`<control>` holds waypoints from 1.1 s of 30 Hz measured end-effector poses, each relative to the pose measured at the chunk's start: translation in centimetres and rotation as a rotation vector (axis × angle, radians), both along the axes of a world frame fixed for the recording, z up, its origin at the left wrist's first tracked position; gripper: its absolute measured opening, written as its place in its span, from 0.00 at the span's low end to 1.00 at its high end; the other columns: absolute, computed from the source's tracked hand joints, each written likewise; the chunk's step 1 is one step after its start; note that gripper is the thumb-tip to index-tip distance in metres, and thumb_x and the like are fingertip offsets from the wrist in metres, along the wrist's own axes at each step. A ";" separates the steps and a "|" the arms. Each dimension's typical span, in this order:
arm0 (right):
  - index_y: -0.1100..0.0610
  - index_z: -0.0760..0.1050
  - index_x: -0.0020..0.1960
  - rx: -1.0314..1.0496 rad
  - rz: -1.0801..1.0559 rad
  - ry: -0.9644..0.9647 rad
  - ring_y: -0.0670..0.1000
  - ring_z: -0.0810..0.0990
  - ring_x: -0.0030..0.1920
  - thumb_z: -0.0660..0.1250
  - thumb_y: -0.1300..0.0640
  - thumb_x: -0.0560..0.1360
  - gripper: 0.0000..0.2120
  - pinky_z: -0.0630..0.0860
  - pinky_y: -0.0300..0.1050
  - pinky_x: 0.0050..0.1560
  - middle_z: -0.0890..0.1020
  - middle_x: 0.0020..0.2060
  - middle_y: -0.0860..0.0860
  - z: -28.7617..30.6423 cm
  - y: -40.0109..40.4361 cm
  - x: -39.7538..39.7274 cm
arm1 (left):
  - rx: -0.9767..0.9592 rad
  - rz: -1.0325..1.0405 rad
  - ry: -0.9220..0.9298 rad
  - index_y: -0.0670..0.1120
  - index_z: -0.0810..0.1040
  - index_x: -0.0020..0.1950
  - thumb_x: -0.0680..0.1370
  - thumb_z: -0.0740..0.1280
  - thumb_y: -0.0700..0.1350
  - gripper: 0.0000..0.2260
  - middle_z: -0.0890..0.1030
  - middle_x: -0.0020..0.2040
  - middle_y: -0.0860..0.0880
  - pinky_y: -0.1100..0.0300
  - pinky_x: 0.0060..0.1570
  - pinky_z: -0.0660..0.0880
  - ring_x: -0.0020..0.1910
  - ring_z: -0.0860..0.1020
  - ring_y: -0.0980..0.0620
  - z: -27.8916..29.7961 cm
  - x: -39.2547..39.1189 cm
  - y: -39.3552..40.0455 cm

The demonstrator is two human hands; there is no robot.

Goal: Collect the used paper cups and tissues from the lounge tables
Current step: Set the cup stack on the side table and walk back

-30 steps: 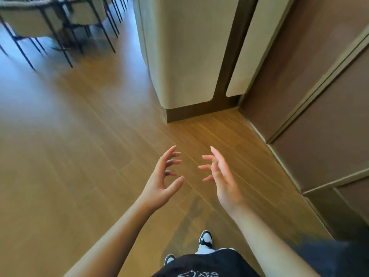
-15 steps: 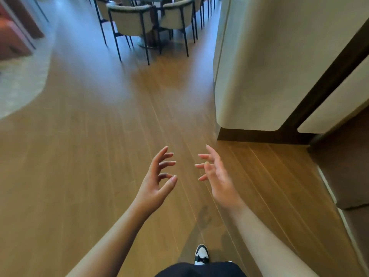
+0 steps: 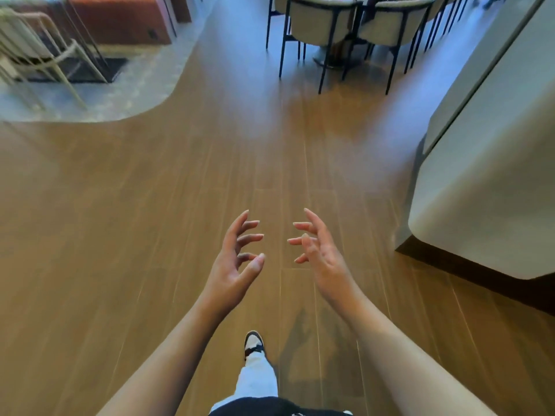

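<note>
The wooden floor [image 3: 186, 211] lies open from the cream pillar [image 3: 492, 187] leftward, a wide bare lane running ahead. The pillar itself walls off the right side, its dark base [image 3: 468, 265] jutting onto the boards. Ahead and left of the pillar, black-legged chairs [image 3: 345, 28] crowd round a pedestal, their legs closing that far end. Far left of the pillar, a pale carpet [image 3: 126, 91] carries a light-framed chair [image 3: 33, 46] and a brown cabinet [image 3: 117, 19].
</note>
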State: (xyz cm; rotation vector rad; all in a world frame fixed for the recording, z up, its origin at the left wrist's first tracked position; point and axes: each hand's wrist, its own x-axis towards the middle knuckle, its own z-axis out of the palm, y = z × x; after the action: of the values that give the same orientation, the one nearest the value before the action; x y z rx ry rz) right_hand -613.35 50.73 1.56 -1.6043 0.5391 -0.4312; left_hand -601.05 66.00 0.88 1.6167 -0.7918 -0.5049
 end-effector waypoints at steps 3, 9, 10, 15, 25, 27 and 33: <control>0.45 0.60 0.75 -0.005 0.007 -0.004 0.46 0.80 0.58 0.58 0.47 0.79 0.25 0.79 0.41 0.52 0.74 0.64 0.47 0.0 -1.2 5.4 | -0.005 0.021 0.014 0.60 0.59 0.79 0.76 0.67 0.54 0.33 0.72 0.70 0.59 0.58 0.60 0.77 0.68 0.75 0.52 -0.2 5.1 -1.3; 0.42 0.60 0.75 -0.031 0.007 0.006 0.47 0.80 0.59 0.57 0.50 0.84 0.20 0.80 0.43 0.52 0.75 0.64 0.46 1.0 -4.1 14.7 | -0.020 0.029 0.018 0.57 0.58 0.80 0.76 0.67 0.55 0.34 0.72 0.71 0.58 0.59 0.60 0.77 0.69 0.75 0.52 1.2 14.8 -3.6; 0.41 0.60 0.75 -0.034 0.009 0.013 0.47 0.80 0.59 0.57 0.48 0.83 0.21 0.80 0.43 0.52 0.75 0.64 0.46 1.2 -4.6 16.0 | -0.022 0.031 0.017 0.56 0.58 0.80 0.76 0.67 0.55 0.34 0.72 0.71 0.58 0.59 0.60 0.77 0.69 0.75 0.52 1.4 16.1 -4.0; 0.41 0.60 0.76 -0.065 0.021 0.017 0.46 0.80 0.59 0.57 0.46 0.82 0.22 0.79 0.43 0.53 0.75 0.64 0.44 1.6 -8.1 22.2 | -0.038 0.046 0.005 0.56 0.58 0.81 0.75 0.67 0.55 0.35 0.71 0.71 0.57 0.59 0.60 0.77 0.68 0.75 0.52 1.8 22.2 -6.5; 0.35 0.59 0.72 -0.065 0.100 -0.045 0.46 0.80 0.60 0.59 0.40 0.78 0.24 0.79 0.40 0.54 0.73 0.65 0.43 0.7 -19.1 35.8 | 0.009 0.074 -0.028 0.57 0.57 0.81 0.76 0.67 0.56 0.35 0.71 0.71 0.59 0.57 0.61 0.77 0.69 0.75 0.53 1.2 35.3 -17.4; 0.35 0.59 0.72 -0.038 0.102 -0.054 0.46 0.80 0.60 0.61 0.42 0.78 0.23 0.79 0.41 0.54 0.74 0.65 0.43 0.9 -22.1 38.7 | 0.024 0.088 -0.025 0.57 0.57 0.81 0.76 0.67 0.56 0.35 0.71 0.71 0.59 0.56 0.62 0.77 0.69 0.75 0.53 1.6 37.8 -20.1; 0.40 0.61 0.73 -0.047 0.119 -0.079 0.47 0.81 0.58 0.60 0.47 0.79 0.23 0.79 0.42 0.52 0.76 0.62 0.43 2.5 -29.8 48.9 | -0.014 0.174 -0.024 0.57 0.59 0.80 0.76 0.66 0.53 0.33 0.74 0.69 0.55 0.52 0.59 0.78 0.67 0.76 0.49 3.5 45.9 -25.5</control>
State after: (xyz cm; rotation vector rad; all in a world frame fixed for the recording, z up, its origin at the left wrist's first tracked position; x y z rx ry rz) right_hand -564.46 20.91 4.10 -1.6475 0.3739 -0.4184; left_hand -555.14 40.52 4.38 1.6635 -0.6640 -0.3551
